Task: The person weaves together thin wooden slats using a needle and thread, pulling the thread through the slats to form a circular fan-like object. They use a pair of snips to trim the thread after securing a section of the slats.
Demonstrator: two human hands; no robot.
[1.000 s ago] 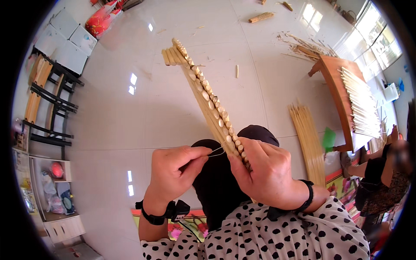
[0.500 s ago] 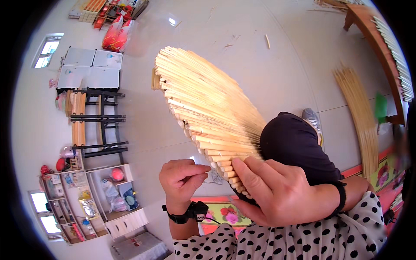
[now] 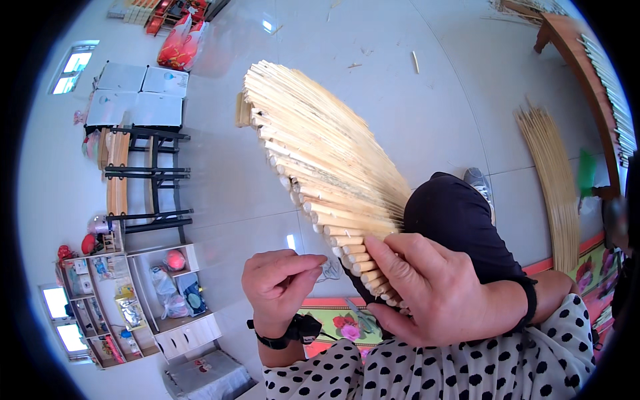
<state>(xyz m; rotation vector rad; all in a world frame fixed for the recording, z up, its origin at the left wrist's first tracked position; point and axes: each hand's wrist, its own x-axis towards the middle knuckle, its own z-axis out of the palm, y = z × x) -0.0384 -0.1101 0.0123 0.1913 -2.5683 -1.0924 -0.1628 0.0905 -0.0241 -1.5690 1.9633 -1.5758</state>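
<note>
A fan-like mat of pale, reed-like sticks (image 3: 327, 147) stretches from my lap out over the floor, its cut ends lined up along the left edge. My right hand (image 3: 430, 290) grips the near end of this mat, thumb below and fingers over the last sticks. Just left of the stick ends, my left hand (image 3: 280, 283) is closed in a pinch, thumb against forefinger. Anything between those fingertips is too fine to make out. My dark-trousered knee (image 3: 447, 207) sits against the mat's right side. Under my hands, scissors (image 3: 360, 313) lie partly hidden on a floral cloth (image 3: 333, 323).
Long thin sticks (image 3: 550, 180) lie in a bundle at the right, beside a wooden table (image 3: 587, 80) bearing more sticks. Along the left stand shelves (image 3: 140, 293), folded black-legged furniture (image 3: 150, 173) and white cabinets (image 3: 137, 97). A stick piece (image 3: 415, 62) lies on the floor.
The head view has shifted slightly. The mat's near end and my right hand sit a little further right and lower in the picture; my left hand keeps its pinch beside the ends.
</note>
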